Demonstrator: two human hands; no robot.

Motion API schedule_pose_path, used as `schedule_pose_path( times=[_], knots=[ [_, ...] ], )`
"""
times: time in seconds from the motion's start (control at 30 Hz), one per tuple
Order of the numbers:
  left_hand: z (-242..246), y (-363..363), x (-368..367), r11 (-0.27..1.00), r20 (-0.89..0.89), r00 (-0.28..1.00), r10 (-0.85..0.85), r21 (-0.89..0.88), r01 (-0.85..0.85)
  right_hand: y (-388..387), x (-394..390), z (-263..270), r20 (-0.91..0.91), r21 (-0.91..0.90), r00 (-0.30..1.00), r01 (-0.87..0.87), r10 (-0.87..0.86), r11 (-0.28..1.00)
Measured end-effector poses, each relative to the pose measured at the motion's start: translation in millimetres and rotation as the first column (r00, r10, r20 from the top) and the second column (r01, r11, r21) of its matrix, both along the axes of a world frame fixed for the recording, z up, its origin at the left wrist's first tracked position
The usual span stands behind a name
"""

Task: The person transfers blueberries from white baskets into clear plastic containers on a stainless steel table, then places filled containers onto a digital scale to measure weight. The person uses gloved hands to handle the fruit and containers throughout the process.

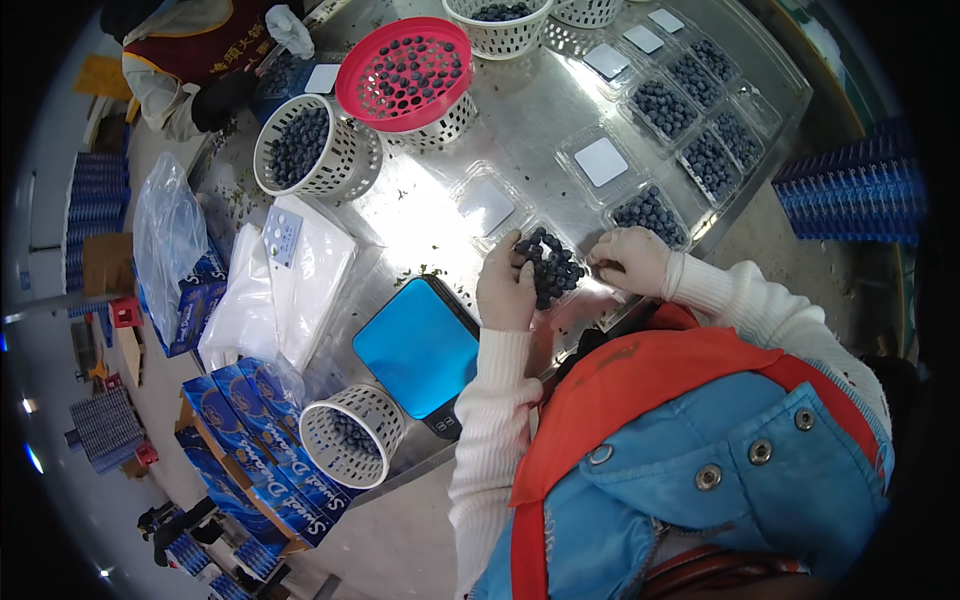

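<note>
My left hand (pixel 508 285), in a pale thin glove, grips the left side of a clear plastic clamshell (pixel 570 306) partly filled with blueberries (pixel 553 274). Its thumb and fingers lie at the edge of the fruit. On the container's other side is my right hand (pixel 630 261), also gloved, with bent fingers; the fingertips are hidden, so whether they hold anything cannot be told. Just beyond it sits a filled blueberry punnet (pixel 650 215). Left of my left forearm lies a digital scale (pixel 420 345) with a shiny blue plate.
Several filled punnets (pixel 664 109) and open clamshells with white pads (pixel 601 162) stand across the steel table (pixel 420 214). A red sieve (pixel 349 82) rests on a white basket. More baskets (pixel 341 154) hold blueberries. Plastic bags (pixel 319 277) and blue cartons (pixel 262 442) lie left. A co-worker (pixel 195 67) stands opposite.
</note>
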State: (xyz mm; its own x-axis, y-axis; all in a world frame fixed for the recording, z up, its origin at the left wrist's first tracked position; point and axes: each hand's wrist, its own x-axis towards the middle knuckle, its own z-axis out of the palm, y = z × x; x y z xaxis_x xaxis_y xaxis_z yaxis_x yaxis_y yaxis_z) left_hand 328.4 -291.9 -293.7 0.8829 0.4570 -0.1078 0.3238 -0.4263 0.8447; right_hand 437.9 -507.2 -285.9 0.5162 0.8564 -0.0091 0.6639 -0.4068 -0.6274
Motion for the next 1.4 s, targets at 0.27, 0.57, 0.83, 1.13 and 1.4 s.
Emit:
schedule_pose_path(
  times=[0.27, 0.57, 0.83, 1.13, 1.4],
  knots=[
    [-11, 4, -43, 0.955, -0.122, 0.99, 0.07, -0.278, -0.102, 44, -6, 1, 0.11, -0.08, 0.981, -0.152, 0.161, 0.985],
    [-38, -12, -50, 0.985, 0.022, 1.0, -0.002, -0.172, 0.005, 50, 13, -20, -0.014, 0.085, 1.0, 0.025, -0.024, 0.996],
    [-24, -6, -48, 0.98, 0.009, 0.999, 0.045, -0.195, -0.042, 41, 23, -5, -0.288, -0.075, 0.906, 0.302, -0.31, 0.95],
    [-48, -7, -47, 0.861, -0.034, 0.985, 0.169, -0.481, -0.164, 47, 24, -14, 0.176, 0.074, 0.984, -0.044, 0.03, 0.996],
    [-44, -8, -49, 0.86, -0.009, 0.984, 0.177, -0.484, -0.159, 57, 29, -9, -0.09, -0.068, 0.996, -0.033, 0.027, 0.997]
  ],
)
